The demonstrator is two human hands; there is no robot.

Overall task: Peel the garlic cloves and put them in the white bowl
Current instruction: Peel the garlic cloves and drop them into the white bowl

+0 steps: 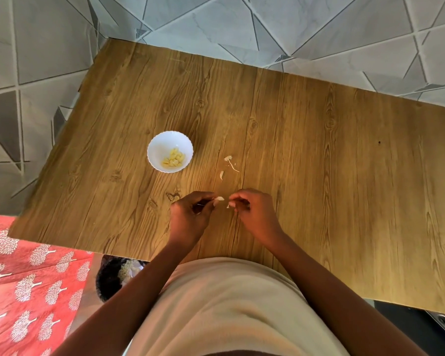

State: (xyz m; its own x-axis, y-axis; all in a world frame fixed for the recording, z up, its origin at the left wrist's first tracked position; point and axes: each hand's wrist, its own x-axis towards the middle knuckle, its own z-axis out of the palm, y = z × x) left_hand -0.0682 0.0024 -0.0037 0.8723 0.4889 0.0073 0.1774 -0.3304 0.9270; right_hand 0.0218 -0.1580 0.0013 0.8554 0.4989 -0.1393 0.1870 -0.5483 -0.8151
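A white scalloped bowl (157,145) stands on the wooden table, left of centre, with several peeled yellowish garlic cloves (174,158) in it. Just above the table's near part, my left hand (190,217) pinches a pale garlic clove (219,198) at its fingertips. My right hand (254,214) is a little to the right, fingers curled, pinching a small white scrap of skin (231,204). The two hands are slightly apart. One more small clove or husk (221,175) lies on the table beyond the hands.
Bits of garlic root and skin (230,161) lie right of the bowl. The wooden table (319,163) stretches wide to the right. A dark bin (113,278) with white peels stands below the near edge, beside a red patterned cloth (31,291).
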